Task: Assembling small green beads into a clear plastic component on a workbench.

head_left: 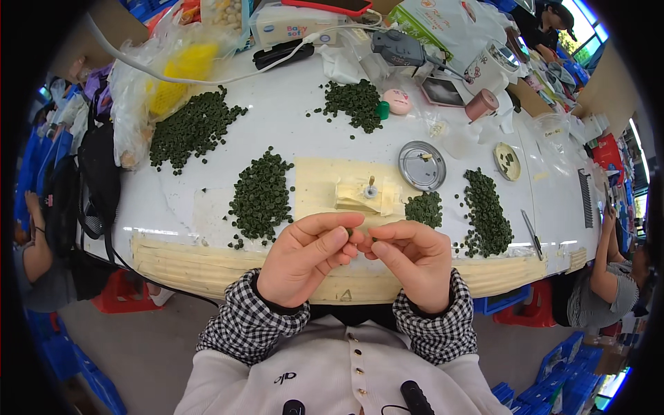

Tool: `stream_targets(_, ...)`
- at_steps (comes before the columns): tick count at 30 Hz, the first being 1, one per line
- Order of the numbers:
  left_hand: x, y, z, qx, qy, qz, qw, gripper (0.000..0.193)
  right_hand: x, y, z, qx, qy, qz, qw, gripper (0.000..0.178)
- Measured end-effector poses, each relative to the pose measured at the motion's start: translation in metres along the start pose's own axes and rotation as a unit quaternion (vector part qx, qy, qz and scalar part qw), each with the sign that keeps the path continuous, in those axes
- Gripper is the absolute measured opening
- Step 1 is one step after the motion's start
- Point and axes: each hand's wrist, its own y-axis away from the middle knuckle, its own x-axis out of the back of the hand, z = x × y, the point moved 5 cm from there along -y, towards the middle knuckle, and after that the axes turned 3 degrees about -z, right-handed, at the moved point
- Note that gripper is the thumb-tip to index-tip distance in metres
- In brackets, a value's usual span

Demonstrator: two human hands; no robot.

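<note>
Over the front of the table my left hand (304, 257) and my right hand (418, 263) nearly meet, thumb and forefinger of each pinched together. A small dark green piece shows at the fingertips of each hand, mostly covered by the fingers. Just beyond them stands a tape-covered block (354, 196) with a short metal post (371, 188) upright on it. Small dark green round pieces lie in a pile (261, 196) left of the block. To its right are a small heap (423, 209) and a larger pile (486, 213) of the same pieces.
Farther back lie two more piles of green pieces (190, 130) (353, 105). A round metal lid (422, 166), a small dish (507, 162), a thread spool (482, 104) and tweezers (532, 235) sit at the right. Plastic bags (149, 90) and a cable crowd the back. Other people sit at both sides.
</note>
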Motion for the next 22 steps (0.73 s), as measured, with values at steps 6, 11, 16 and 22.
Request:
stream_targets(6, 0.0073, -0.0008, -0.0049, -0.018, 0.034, -0.018, 0.999, 0.017, 0.0027, 0.0004, 0.0023, 0.033, 0.066, 0.016, 0.997, 0.020)
stream_targets(11, 0.0085, -0.0001, -0.0061, -0.016, -0.001, 0.007, 1.000, 0.015, 0.0047, 0.0008, -0.0005, 0.062, 0.160, 0.009, 0.985, 0.023)
stream_targets(16, 0.0056, -0.0010, -0.0025, -0.028, -0.046, 0.031, 0.998, 0.015, 0.0021, 0.0017, 0.0030, 0.011, 0.057, 0.066, 0.996, 0.020)
stream_targets(22, 0.0032, 0.0002, -0.0019, -0.067, -0.123, 0.026, 0.990, 0.019, 0.0061, 0.0010, 0.0030, 0.087, 0.124, 0.006, 0.988, 0.022)
